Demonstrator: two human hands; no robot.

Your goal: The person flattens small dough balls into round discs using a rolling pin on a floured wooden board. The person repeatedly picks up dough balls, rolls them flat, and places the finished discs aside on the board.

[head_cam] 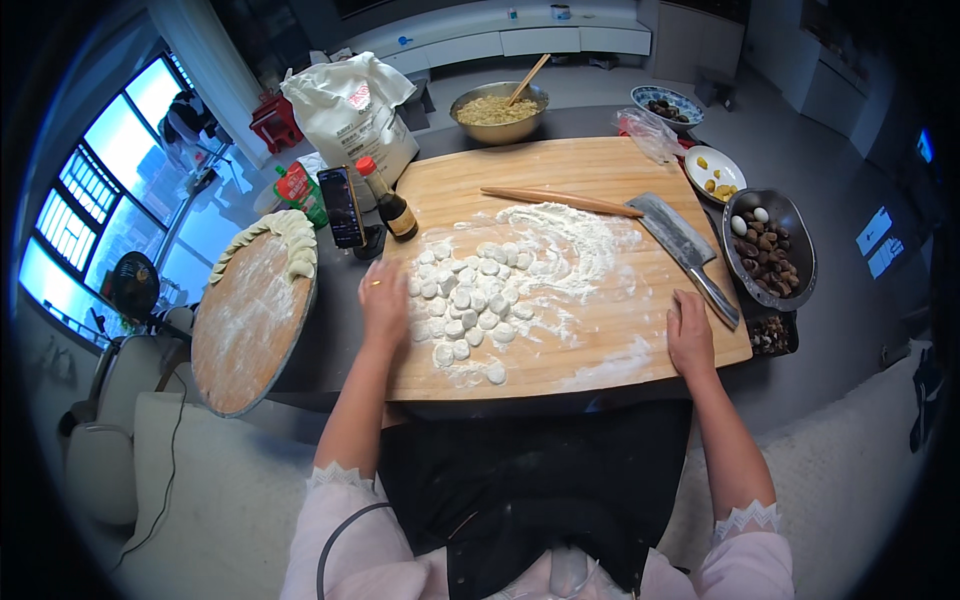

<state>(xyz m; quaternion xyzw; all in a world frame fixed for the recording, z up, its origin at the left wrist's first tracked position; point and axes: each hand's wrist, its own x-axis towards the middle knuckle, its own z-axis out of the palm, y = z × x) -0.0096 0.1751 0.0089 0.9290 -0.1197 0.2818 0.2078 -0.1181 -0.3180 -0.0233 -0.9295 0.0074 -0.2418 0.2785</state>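
My left hand, wearing a ring, is at the left edge of a wooden board. Its fingers are blurred, and I cannot tell whether they grip the edge. Just right of it lie several small round floured dough pieces, loosely heaped. My right hand rests on the board's right front part, holding nothing, thumb a little apart from the fingers. Nearest to it is a cleaver, its metal handle pointing toward me. A tapered wooden rolling pin lies behind loose flour, one end by the cleaver.
On the left, a round floured board carries folded dumplings. Behind stand a phone, a sauce bottle, a flour bag and a filling bowl with chopsticks. A metal basin holds mushrooms and two eggs, right.
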